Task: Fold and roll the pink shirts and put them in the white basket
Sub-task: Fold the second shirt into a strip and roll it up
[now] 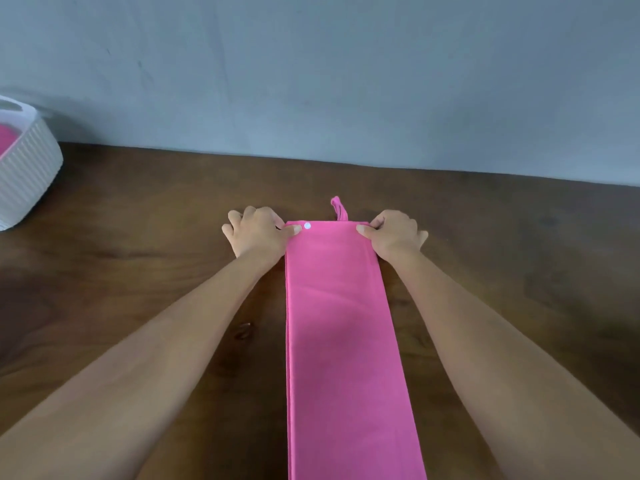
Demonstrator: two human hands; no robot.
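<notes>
Pink shirt laid flat on brown wooden table, folded into 1 long narrow strip running from near edge toward grey wall. Far left corner pinched by left hand, far right corner pinched by right hand; both hands clamped on fabric, set apart by strip width. Small white button seen beside left thumb. Pink loop protrudes past far edge. White ribbed basket placed far left, pink fabric seen inside.

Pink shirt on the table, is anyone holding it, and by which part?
Yes. The left hand and right hand each pinch a far corner of the folded shirt, which lies flat as a long strip.
</notes>
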